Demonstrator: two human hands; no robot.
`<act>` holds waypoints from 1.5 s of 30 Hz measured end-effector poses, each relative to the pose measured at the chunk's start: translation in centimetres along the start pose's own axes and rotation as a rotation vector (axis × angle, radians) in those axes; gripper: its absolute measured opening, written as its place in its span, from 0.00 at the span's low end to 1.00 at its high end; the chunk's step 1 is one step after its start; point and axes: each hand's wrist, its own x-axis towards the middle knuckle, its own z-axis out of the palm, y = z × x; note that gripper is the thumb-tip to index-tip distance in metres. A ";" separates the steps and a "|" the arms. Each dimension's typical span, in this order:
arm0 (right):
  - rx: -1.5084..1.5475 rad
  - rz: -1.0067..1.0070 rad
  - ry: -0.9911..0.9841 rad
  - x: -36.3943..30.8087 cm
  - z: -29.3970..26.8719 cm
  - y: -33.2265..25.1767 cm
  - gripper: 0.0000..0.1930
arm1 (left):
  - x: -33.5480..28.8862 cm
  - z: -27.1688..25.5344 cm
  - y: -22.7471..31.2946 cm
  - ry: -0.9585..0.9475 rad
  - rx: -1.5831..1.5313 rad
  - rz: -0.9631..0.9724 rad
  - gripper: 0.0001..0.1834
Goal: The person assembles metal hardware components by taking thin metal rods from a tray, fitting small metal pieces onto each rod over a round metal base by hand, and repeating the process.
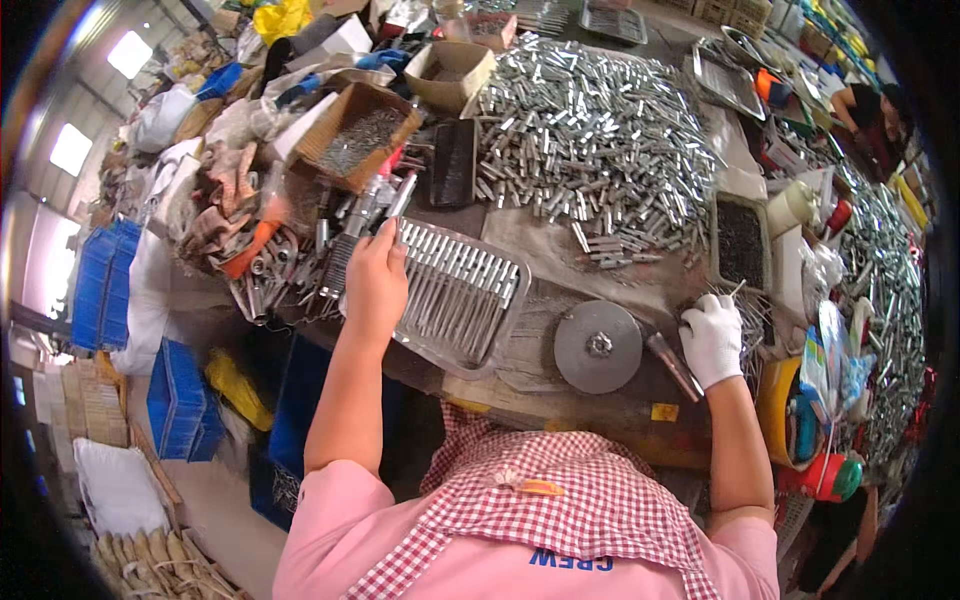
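Note:
My bare left hand (377, 285) is closed at the left side of a metal tray (519, 300). A shiny metal tube (402, 195) shows just past its fingertips; whether they grip it is unclear. Inside the tray lie rows of thin metal rods with shiny sleeves (455, 258). My right hand (713, 340), in a white glove, curls its fingers at a heap of thin metal rods (758, 320); what it grips is hidden. Between my hands sits a round grey disc (572, 352) with a small cluster of metal pieces (599, 344) at its centre. A dark metal cylinder (672, 366) lies beside the glove.
A big heap of shiny metal sleeves (600, 130) covers the far bench. Cardboard boxes (360, 130) and a dark bin (454, 163) stand at far left. A tray of small dark parts (740, 240) is at right. Blue crates (180, 400) stand lower left; a person (875, 115) is far right.

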 end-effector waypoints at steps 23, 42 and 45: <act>0.784 0.085 0.352 -1.2 -4.8 -5.2 0.07 | 4.9 14.6 10.0 -0.398 -0.050 0.653 0.14; 0.733 0.134 0.047 -2.5 -4.1 -8.4 0.07 | -5.2 7.9 14.5 -0.838 -1.419 -0.406 0.04; 0.777 0.038 0.097 -2.4 -3.9 -8.9 0.06 | -7.3 6.8 14.9 -0.837 -1.486 -0.439 0.06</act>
